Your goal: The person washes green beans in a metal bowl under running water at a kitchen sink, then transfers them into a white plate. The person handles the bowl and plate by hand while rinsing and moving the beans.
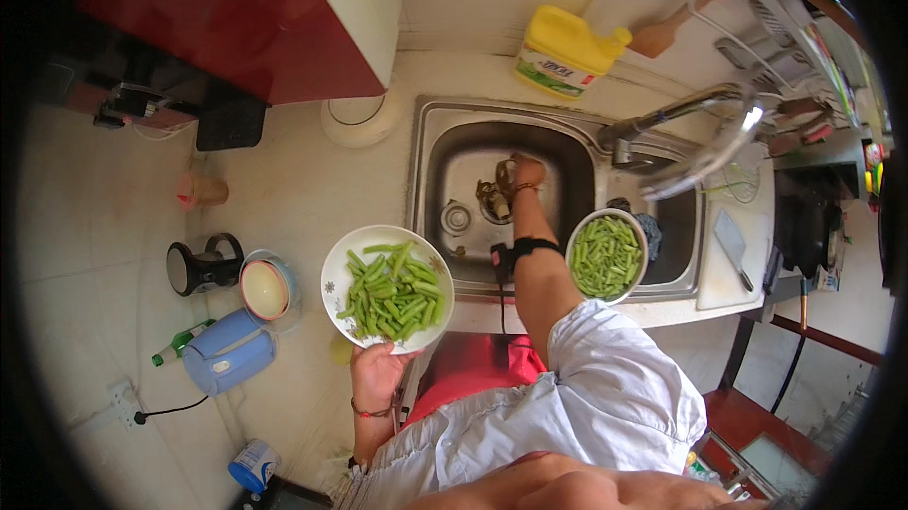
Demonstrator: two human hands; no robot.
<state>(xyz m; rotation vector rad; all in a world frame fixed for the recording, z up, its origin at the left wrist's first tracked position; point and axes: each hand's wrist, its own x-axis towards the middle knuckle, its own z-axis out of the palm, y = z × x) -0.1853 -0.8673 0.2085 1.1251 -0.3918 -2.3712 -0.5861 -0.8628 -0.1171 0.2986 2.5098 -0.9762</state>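
Observation:
My left hand (379,372) grips the near rim of a white patterned plate (333,290) that bears cut green beans (397,297), beside the sink's near left corner. My right hand (528,171) reaches down into the large steel sink basin (567,226), at a dark brownish object (496,198) near the drain; its fingers are partly hidden, and I cannot tell what the object is or whether they grip it. A round bowl (643,255) full of cut green beans (605,257) stands to the right of my right arm, at the sink's front edge.
Right of the bowl, a cleaver (731,239) lies on a white cutting board (709,283). The faucet (681,109) arches over the smaller basin. Behind the sink stands a yellow jug (560,49). Stacked bowls (265,289), a blue appliance (230,360) and a green bottle (174,348) are at left.

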